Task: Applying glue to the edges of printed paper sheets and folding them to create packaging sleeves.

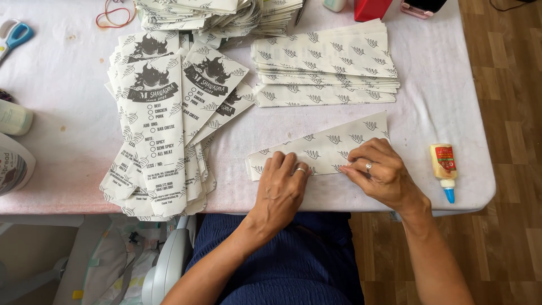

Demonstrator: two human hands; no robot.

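A long white paper sheet (pixel 330 144) with a grey leaf pattern lies slanted on the white table (pixel 68 90), near its front edge. My left hand (pixel 284 183) presses flat on the sheet's lower left part, fingers together. My right hand (pixel 379 169) rests on its lower right edge, with the fingertips pinching the paper's fold. Both hands wear a ring.
A fanned pile of printed paper sleeves (pixel 164 124) lies left of my hands. A flat stack of leaf-pattern sheets (pixel 324 65) sits behind. A small glue bottle (pixel 444 169) lies at the right edge. Scissors (pixel 14 35), rubber bands (pixel 113 14) and a jar (pixel 11 166) are at the left.
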